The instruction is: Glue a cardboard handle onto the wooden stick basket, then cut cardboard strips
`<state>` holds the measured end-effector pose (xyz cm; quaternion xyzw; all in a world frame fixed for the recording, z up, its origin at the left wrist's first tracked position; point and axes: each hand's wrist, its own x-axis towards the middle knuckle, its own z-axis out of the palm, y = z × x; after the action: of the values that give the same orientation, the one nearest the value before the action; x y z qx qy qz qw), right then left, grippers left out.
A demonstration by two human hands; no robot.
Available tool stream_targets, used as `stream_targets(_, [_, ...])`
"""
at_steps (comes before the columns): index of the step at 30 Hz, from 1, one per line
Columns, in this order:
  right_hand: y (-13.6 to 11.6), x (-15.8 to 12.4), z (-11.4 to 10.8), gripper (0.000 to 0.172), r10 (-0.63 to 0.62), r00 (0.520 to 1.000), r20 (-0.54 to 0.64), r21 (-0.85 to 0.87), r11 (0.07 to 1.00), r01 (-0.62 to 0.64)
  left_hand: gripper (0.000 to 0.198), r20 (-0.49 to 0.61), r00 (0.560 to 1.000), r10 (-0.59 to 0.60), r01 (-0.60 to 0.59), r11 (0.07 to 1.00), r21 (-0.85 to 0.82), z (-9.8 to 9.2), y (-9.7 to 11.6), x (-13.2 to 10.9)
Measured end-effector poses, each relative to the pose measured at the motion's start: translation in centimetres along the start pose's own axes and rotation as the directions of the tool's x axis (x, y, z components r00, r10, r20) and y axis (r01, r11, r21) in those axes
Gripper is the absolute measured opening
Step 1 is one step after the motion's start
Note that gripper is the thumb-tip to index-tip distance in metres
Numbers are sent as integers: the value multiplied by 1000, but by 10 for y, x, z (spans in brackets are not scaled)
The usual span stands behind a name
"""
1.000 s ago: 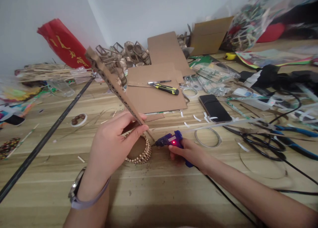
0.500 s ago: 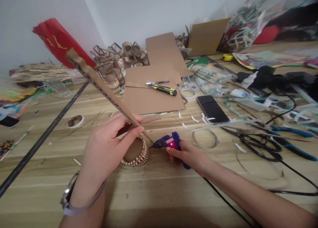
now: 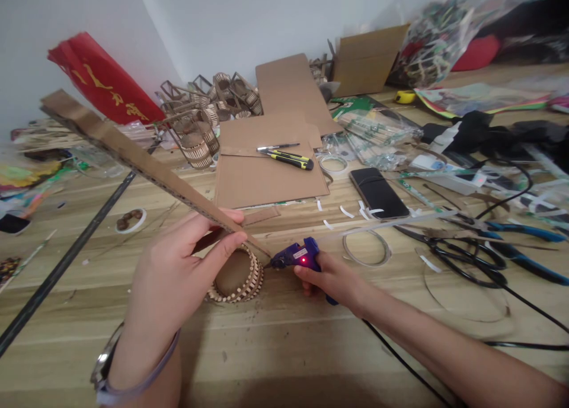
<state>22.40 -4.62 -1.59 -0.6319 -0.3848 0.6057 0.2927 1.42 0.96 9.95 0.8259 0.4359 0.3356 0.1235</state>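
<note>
Note left hand [image 3: 178, 271] closed in a pinch on a corrugated cardboard strip [image 3: 151, 174], sloping from upper left down to the nozzle [image 3: 268, 265]. Note right hand [image 3: 331, 277] wrapped around the grip of a blue hot-glue gun [image 3: 296, 255], with red lamp lit and translucent glue stick [image 3: 400, 221] projecting rearward. Locate the ring of short wooden rods [image 3: 255, 283] on the tabletop [image 3: 267, 360], partly hidden by the left hand and beside the nozzle. Unable to confirm contact between nozzle and strip or ring.

Caution: liable to burn left fingertips through slippage toward a presumably hot nozzle. Liable to twist or tip the strip, owing to a long free end above a narrow pinch. Possible to smear glue through excess trigger pressure, or to spoil aim through a snagged power cord [image 3: 404, 359].

Labels: note pale sticker on the gun, too small to read. Note gold Chinese characters on the red bag [image 3: 102, 82], too unclear for sure reading. Read no brand on utility knife [image 3: 291, 159] or black smartphone [image 3: 377, 193].
</note>
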Motion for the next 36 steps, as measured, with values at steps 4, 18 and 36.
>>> stream_targets(4, [-2,-1,-1,31,-15,1000,-3,-46,999,14,17,-18,1000,-1,1,1000,11,0,0,-1])
stream_targets(18, [-8,-5,-2,27,-7,999,-41,-147,989,1,16,-17,999,-47,47,998,35,-2,3,-2])
stream_targets(36, [-11,-9,-1,26,24,997,-77,-139,990,-34,15,-65,996,55,-52,998,37,1,-6,-2])
